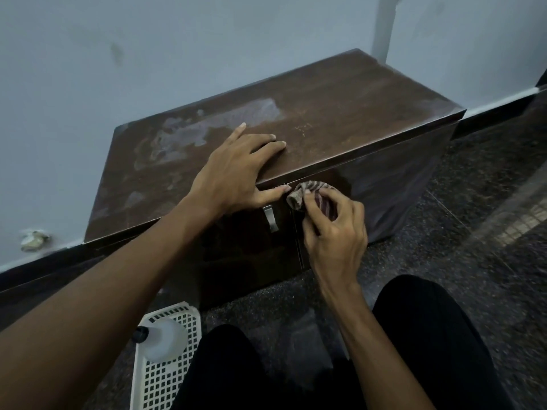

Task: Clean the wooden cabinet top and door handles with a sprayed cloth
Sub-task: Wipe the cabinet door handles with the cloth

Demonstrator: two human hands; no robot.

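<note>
Fingers (344,210) of right hand (334,232): curled and pinched on a bunched striped cloth (309,189), pressing it to the upper edge of the right door beside the seam between the doors; whether a handle lies under the wad cannot be told. Left hand (233,170): fingers straight and spread, flat on the cabinet top (340,113), thumb over the front lip, likely bracing the body while the other hand rubs. Door handle (270,218): metal, on the left door, just below the left thumb, untouched. Top: pale smears toward the wall side. Floor, lower left: white basket (165,377) holding a spray bottle (164,338), parked within reach.
</note>
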